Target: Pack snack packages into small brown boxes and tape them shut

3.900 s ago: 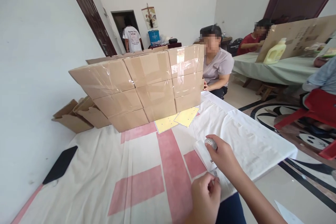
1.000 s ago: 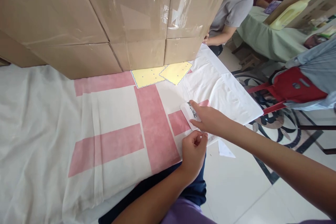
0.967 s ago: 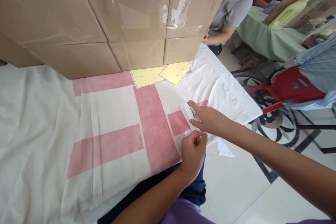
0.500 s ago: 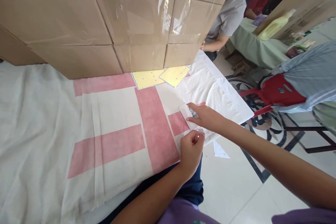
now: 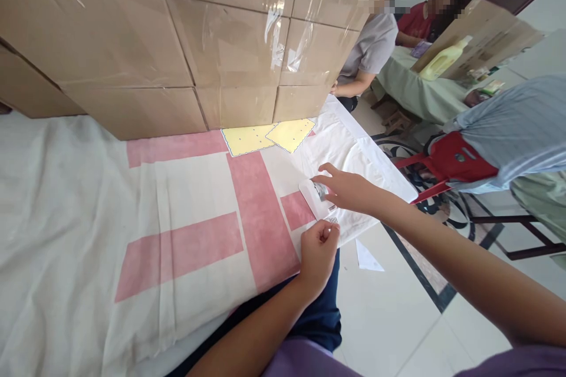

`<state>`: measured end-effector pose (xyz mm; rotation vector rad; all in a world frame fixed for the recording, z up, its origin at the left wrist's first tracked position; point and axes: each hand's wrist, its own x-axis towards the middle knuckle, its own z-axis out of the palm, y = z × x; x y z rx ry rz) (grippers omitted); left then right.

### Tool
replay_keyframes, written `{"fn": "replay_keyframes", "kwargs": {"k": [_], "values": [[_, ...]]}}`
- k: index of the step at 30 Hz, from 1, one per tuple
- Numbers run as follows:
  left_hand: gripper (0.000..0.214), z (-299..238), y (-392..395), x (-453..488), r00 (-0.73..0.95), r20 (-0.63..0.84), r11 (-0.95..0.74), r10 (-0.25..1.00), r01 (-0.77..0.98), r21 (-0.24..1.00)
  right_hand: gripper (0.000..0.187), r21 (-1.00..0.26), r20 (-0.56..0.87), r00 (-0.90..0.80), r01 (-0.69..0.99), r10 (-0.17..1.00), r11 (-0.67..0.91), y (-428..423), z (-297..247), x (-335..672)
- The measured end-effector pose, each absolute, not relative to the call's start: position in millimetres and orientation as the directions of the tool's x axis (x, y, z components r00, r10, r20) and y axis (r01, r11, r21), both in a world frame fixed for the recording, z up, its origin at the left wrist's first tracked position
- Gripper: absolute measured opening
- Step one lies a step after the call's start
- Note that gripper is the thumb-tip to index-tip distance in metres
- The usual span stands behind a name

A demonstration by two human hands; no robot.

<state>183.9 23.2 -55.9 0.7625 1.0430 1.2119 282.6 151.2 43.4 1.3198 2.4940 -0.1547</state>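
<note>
Right fingers spread over a white piece, left fingers drawn together beside it

From the head camera, we look down on a table spread with cream cloth (image 5: 190, 182) marked by pink patches (image 5: 265, 206). Near its front right edge lies a flat white piece (image 5: 306, 190) with rounded corners, partly on a pink patch, and on it we see a small silvery thing (image 5: 320, 189) too blurred to make out. Our right hand (image 5: 354, 189) reaches in from the right, thumb and forefinger parted on either side of the silvery thing; we cannot tell whether they touch it. Our left hand (image 5: 318, 259) is just nearer to us, its fingers curled and its thumb tip brought against them. A small dark-checked patch (image 5: 333, 220) shows right beside those fingertips, but we cannot tell whether they pinch it.

Farther back, two yellow sheets (image 5: 245, 140) with blue edging overlap at the foot of a wall of taped cardboard boxes (image 5: 239, 47). Past the boxes' right end sits a person in a grey shirt (image 5: 375, 41). Beyond, a second table under a green cloth (image 5: 400, 73) bears a pale yellow bottle (image 5: 444, 60), and a person in red (image 5: 413, 23) is behind it. At the right, someone in a pale blue shirt (image 5: 522, 123) sits on a red chair (image 5: 462, 156). On the tiled floor (image 5: 380, 318) lies a white triangular scrap (image 5: 369, 258).
</note>
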Motion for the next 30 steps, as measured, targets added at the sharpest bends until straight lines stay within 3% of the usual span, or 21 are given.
{"fn": "replay_keyframes", "kwargs": {"k": [9, 17, 20, 23, 30], "values": [[0.042, -56, 21, 183, 0.016, -0.21, 0.2, 0.978, -0.374, 0.905, 0.031, 0.145, -0.319, -0.584, 0.749, 0.747, 0.647, 155, 38, 288], [0.033, -55, 35, 192, 0.019, -0.286, 0.272, 0.958, -0.374, 0.886, 0.025, 0.183, -0.346, -0.491, 0.8, 0.799, 0.571, 172, 38, 303], [0.034, -55, 58, 201, -0.018, -0.319, 0.289, 0.948, -0.38, 0.879, 0.029, 0.077, -0.339, -0.457, 0.857, 0.822, 0.509, 196, 37, 315], [0.031, -54, 88, 211, -0.052, -0.34, 0.296, 0.939, -0.383, 0.875, 0.028, -0.145, -0.271, -0.385, 0.923, 0.882, 0.357, 227, 31, 330], [0.025, -46, 138, 211, -0.046, -0.283, 0.253, 0.958, -0.325, 0.911, 0.042, -0.483, -0.011, -0.209, 0.857, 0.978, 0.178, 251, -19, 356]]}}
